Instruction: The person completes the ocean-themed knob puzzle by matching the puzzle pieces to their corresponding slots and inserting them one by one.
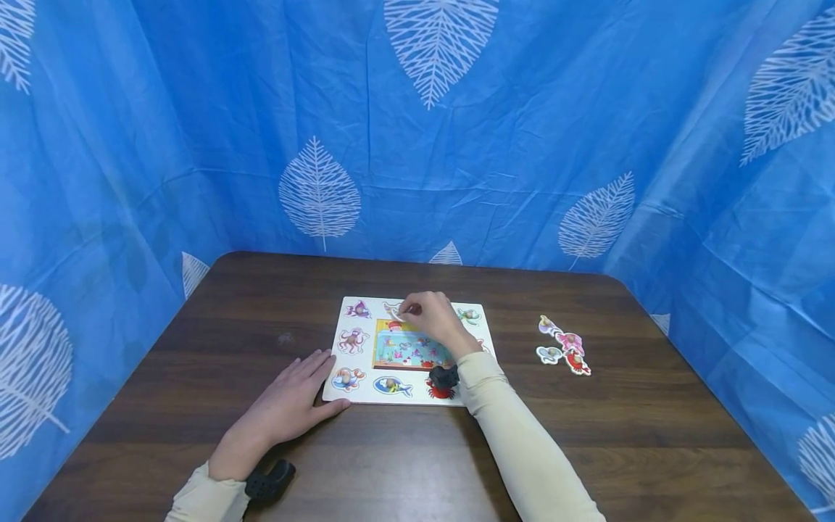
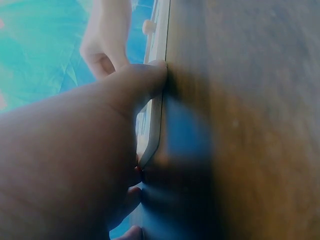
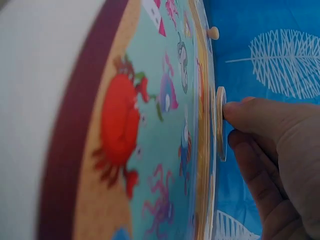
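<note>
A white wooden puzzle board (image 1: 419, 396) with sea-animal pieces and a picture in its middle lies on the dark wooden table (image 1: 587, 435). My right hand (image 1: 417, 312) reaches over the board and pinches a flat puzzle piece (image 1: 393, 310) at the far row. The right wrist view shows the piece (image 3: 220, 125) edge-on just above the board (image 3: 150, 125), held by my fingertips (image 3: 240, 112). My left hand (image 1: 313, 384) lies flat on the table, fingers straight. Its thumb (image 2: 140, 82) presses against the board's near left edge (image 2: 161, 30).
Several loose animal pieces (image 1: 565, 346) lie in a cluster on the table to the right of the board. A blue curtain with white leaf prints (image 1: 417, 145) closes in the table on three sides.
</note>
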Motion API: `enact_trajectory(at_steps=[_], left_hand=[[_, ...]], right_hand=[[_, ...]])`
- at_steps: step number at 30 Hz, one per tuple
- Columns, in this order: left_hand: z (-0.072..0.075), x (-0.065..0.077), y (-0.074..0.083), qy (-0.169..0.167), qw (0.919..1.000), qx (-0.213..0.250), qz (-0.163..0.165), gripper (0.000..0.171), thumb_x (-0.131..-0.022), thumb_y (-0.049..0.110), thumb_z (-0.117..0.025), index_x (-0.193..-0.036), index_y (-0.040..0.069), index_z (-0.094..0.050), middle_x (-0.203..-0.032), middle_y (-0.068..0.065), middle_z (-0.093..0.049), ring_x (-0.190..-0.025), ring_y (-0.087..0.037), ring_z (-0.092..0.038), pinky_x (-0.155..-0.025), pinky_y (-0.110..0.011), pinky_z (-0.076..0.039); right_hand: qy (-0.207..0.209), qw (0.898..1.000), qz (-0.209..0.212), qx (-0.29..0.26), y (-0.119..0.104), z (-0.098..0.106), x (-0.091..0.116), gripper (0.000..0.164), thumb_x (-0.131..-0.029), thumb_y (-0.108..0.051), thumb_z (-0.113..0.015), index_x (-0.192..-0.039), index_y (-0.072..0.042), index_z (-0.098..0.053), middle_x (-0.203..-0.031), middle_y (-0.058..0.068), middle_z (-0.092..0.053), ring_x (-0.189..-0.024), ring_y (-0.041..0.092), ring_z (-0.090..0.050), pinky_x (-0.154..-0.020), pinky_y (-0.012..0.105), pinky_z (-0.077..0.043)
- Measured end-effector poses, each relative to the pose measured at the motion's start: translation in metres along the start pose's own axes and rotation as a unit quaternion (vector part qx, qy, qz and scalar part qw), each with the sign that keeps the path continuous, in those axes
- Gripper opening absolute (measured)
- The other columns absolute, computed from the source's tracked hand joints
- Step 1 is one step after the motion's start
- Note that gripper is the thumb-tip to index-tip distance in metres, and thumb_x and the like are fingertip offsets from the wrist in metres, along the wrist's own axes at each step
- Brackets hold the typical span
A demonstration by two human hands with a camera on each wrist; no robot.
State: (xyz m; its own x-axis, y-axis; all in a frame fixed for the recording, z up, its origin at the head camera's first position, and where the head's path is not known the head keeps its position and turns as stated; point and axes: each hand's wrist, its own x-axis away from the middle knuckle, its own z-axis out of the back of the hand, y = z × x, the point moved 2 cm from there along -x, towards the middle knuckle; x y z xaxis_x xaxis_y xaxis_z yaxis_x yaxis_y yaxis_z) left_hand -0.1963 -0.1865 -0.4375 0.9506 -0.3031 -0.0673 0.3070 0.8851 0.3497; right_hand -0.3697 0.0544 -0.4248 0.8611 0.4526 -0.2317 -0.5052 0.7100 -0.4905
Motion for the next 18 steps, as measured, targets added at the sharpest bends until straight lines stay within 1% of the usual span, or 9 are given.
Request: enact_trajectory(at_steps=[5, 11, 18], left_hand=[[0.001, 0.0, 0.0, -0.002, 1.0, -0.001, -0.001, 0.081, -0.094, 0.049, -0.072, -0.151, -0.004, -0.047, -0.156, -0.025, -0.046, -0.147, -0.043, -0.041, -0.119, -0.062, -0.034], [0.001, -0.001, -0.001, -0.006, 1.0, -0.003, 0.0, 0.082, -0.094, 0.049, -0.072, -0.151, -0.005, -0.047, -0.156, -0.025, -0.046, -0.147, -0.042, -0.041, -0.119, -0.062, -0.034], [0.002, 0.0, -0.001, -0.008, 1.0, -0.004, 0.0, 0.082, -0.094, 0.05, -0.072, -0.15, -0.005, -0.047, -0.156, -0.024, -0.046, -0.147, -0.042, -0.041, -0.119, -0.061, -0.034]], right_hand=[[-0.003, 1.0, -0.007, 0.001, -0.002, -0.001, -0.006, 0.007, -0.093, -0.016, -0.078, -0.099, -0.015, -0.08, -0.099, 0.0, -0.078, -0.089, 0.013, -0.071, -0.084, 0.032, -0.058], [-0.025, 0.999, -0.025, 0.003, -0.004, -0.003, -0.012, 0.007, -0.094, -0.015, -0.077, -0.1, -0.016, -0.08, -0.102, -0.001, -0.078, -0.093, 0.013, -0.071, -0.088, 0.033, -0.058], [-0.029, 0.999, -0.02, 0.001, -0.007, -0.007, -0.019, 0.006, -0.095, -0.015, -0.076, -0.099, -0.015, -0.08, -0.101, 0.0, -0.078, -0.091, 0.014, -0.069, -0.086, 0.034, -0.057]])
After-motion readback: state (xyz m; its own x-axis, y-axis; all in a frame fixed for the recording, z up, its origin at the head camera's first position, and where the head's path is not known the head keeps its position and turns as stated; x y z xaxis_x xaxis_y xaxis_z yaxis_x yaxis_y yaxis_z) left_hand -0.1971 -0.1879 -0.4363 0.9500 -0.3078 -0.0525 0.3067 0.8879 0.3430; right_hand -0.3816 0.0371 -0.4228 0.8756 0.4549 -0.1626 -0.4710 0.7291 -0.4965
